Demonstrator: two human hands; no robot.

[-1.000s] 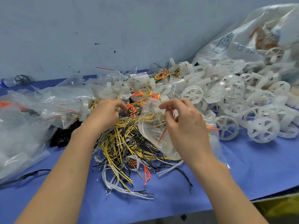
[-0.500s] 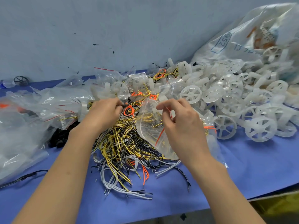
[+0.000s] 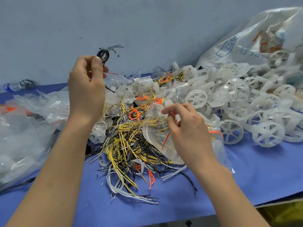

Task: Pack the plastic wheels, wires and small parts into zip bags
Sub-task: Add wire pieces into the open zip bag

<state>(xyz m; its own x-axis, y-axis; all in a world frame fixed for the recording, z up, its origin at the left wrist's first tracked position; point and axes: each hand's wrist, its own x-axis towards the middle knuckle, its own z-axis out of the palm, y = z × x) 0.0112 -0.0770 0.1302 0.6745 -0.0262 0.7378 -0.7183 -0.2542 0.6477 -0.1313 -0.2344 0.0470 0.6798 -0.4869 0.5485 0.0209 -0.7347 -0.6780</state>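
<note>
The left hand (image 3: 86, 89) pinched a light, springy coil of black wire (image 3: 103, 55) while the right hand's (image 3: 185, 128) fingers (image 3: 168, 110) gripped the limp, slippery zip bag (image 3: 155, 136) by its mouth.

There was a single view, from a wide-angle camera worn on the person's head. It looked forward and down over both forearms, which entered from the bottom edge and ran up towards the middle of the frame. It sat close to the work: the blue tabletop (image 3: 246, 177) filled the lower half, and its near edge cut across the bottom right corner. Straight ahead, the grey-blue wall (image 3: 147, 22) closed off the upper half, just behind the tabletop's far edge. The wide lens bent the scene, so the tabletop's far edge tilted and curved towards the sides.
</note>
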